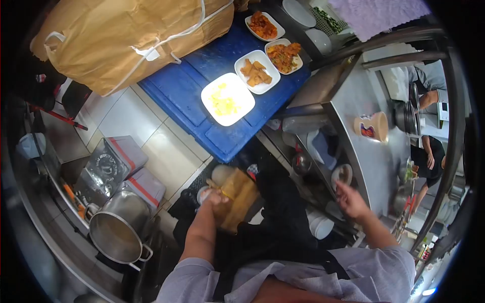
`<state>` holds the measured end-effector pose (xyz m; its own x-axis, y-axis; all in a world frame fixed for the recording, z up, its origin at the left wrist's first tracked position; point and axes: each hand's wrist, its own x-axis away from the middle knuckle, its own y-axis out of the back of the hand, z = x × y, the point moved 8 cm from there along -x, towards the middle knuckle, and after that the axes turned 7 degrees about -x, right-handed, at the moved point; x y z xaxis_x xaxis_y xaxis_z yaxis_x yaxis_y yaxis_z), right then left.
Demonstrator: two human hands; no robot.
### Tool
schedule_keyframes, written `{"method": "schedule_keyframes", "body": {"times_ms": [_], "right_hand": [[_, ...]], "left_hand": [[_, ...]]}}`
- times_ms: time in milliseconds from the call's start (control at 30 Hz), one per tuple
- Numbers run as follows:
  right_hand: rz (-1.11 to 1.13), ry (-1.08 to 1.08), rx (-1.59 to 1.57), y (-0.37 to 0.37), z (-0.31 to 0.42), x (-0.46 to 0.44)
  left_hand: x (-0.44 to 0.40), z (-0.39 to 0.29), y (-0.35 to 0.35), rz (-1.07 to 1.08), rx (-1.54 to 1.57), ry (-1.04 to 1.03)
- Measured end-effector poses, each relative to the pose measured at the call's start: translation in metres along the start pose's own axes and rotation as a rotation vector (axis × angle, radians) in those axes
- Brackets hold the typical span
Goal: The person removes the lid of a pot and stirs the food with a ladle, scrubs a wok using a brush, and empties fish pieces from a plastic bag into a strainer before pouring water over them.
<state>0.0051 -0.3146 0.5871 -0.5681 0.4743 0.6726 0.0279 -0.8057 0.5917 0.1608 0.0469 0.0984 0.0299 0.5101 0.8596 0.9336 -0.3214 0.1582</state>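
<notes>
Dishes (228,99) of food, four, on one blue surface (172,86).

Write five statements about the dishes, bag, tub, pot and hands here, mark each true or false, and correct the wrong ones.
1. Four white dishes of food stand on the blue surface. True.
2. The large metal pot is covered by a lid. False: its top is open.
3. White cord runs over the big brown bag. True.
4. The right hand holds the tub. False: the tub is on the steel counter, apart from that hand.
5. The left hand is on the blue surface. False: it is below it.
</notes>
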Motion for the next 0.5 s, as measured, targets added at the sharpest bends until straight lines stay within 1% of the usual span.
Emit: {"method": "schedule_keyframes", "body": {"times_ms": [67,100,133,167,200,233,267,300,333,367,400,433,467,500], "right_hand": [[0.055,-0.233,0.015,-0.018,-0.061,0.077],[0.107,-0.257,0.013,-0.036,-0.101,0.126],[0.159,-0.285,0.001,-0.054,-0.137,0.169],[0.15,-0.301,-0.048,-0.069,-0.149,0.2],[0.202,-0.383,-0.101,-0.099,-0.164,0.237],[0.239,-0.483,-0.168,-0.135,-0.186,0.284],[0.204,-0.597,-1.053,-0.216,-0.273,0.316],[0.187,-0.246,-0.482,-0.231,-0.238,0.316],[0.107,-0.288,-0.267,-0.238,-0.208,0.309],[0.19,-0.589,-0.428,-0.241,-0.174,0.312],[0.108,-0.529,-0.566,-0.251,-0.161,0.305],[0.011,-0.456,-0.634,-0.28,-0.18,0.288],[-0.032,-0.393,-0.624,-0.287,-0.173,0.277],[-0.095,-0.37,-0.638,-0.277,-0.149,0.268]], "left_hand": [[0.064,-0.031,0.042,-0.017,0.232,-0.001],[0.092,-0.039,0.056,-0.021,0.307,0.002],[0.103,-0.031,0.053,-0.018,0.328,0.01],[0.112,-0.023,0.051,-0.015,0.348,0.018],[0.121,-0.021,0.055,-0.013,0.4,0.012],[0.162,-0.032,0.087,-0.264,0.018,0.096],[0.174,-0.039,0.091,-0.257,0.059,0.039],[0.182,-0.046,0.094,-0.223,0.088,-0.022],[0.201,-0.06,0.093,-0.147,0.296,0.008],[0.225,-0.075,0.09,-0.068,0.493,0.074],[0.237,-0.087,0.084,-0.031,0.556,0.03],[0.246,-0.1,0.089,-0.025,0.647,-0.01],[0.253,-0.106,0.093,0.004,0.574,-0.024],[0.258,-0.104,0.097,0.02,0.604,-0.013]]}}
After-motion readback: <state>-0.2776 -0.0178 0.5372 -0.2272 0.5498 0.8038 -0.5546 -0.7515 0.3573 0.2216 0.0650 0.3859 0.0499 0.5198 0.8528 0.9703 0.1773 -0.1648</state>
